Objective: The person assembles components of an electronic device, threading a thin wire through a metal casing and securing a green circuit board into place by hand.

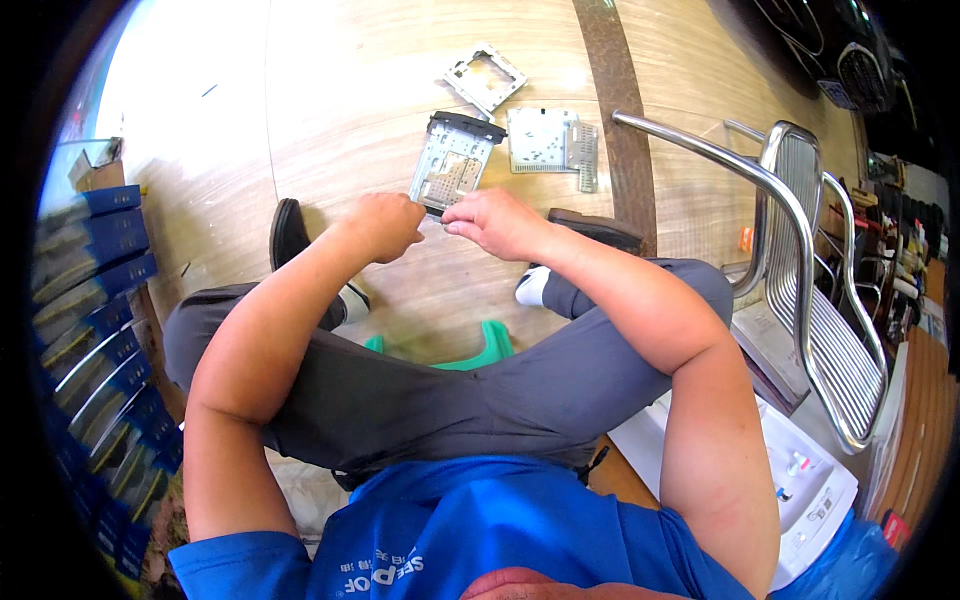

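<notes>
Packets with blue labels [122, 225] stand stacked along the far left side, on the pale floor's [350, 120] left edge, with a small cardboard box [98, 178] at the far end of the row. Right of them, the left black shoe [288, 232] rests on the floor, a little to the left of the left hand [385, 225]. That hand is at the near left corner of a metal unit [452, 160], its fingers curled narrowly inward; their tips are hidden, so I cannot tell whether they clasp the unit or something small. A green stool [492, 343] shows in part between the legs, nearer than both hands. The metal unit is in the middle, just beyond the hands, its perforated silver face upward and a black bar along its far end. Farther off lies an open metal frame [465, 82], near that bar. The right hand [495, 222] is at the unit's near right corner, thumb and fingers close together in a narrow pinch; I cannot tell what is between them. To the right lie a flat silver plate [540, 140] and, overlapping its right side, a perforated metal piece [583, 155]. Nearer is the right shoe [595, 230], beside a dark floor strip [622, 130]. Farther right stands a chrome chair [835, 345] with a slatted seat, and on its near side a white tray [825, 515] beside blue plastic [855, 565]
</notes>
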Demonstrator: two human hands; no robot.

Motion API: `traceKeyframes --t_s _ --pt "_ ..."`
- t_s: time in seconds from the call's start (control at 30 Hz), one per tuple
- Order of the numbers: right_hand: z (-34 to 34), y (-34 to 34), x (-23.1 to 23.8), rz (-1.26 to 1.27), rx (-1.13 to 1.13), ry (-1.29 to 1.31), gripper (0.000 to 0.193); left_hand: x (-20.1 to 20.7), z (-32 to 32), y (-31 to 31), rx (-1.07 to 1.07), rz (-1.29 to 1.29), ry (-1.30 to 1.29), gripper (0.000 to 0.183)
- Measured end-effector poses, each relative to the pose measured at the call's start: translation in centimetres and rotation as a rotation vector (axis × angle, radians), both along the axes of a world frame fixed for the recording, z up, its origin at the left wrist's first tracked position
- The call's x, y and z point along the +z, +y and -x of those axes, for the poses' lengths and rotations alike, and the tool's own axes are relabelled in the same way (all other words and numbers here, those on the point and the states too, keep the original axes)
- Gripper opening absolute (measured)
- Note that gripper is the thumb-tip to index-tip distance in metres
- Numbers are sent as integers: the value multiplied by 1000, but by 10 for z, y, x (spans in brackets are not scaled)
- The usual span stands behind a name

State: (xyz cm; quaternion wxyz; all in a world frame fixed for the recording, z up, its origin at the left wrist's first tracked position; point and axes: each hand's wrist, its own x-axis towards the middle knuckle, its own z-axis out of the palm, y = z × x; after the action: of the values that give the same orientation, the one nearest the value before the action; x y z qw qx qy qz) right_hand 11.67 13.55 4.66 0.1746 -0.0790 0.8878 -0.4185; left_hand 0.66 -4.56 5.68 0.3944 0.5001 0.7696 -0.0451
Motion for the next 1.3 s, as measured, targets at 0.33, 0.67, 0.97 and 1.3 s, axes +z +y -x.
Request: traceKeyframes --t_s 0.33,0.67,0.97,1.3 --pt "7 0 16 -256 -92 -73 24 -3 -1 -2 -15 19 9 32" --pt "-8 -4 5 -125 11 108 16 -4 -4 4 -16 35 16 32" --pt "0 -5 -2 2 26 99 16 -8 3 -2 -7 67 15 35" --pt "-3 0 20 -43 -147 -10 23 -11 -11 5 -13 43 -27 33"
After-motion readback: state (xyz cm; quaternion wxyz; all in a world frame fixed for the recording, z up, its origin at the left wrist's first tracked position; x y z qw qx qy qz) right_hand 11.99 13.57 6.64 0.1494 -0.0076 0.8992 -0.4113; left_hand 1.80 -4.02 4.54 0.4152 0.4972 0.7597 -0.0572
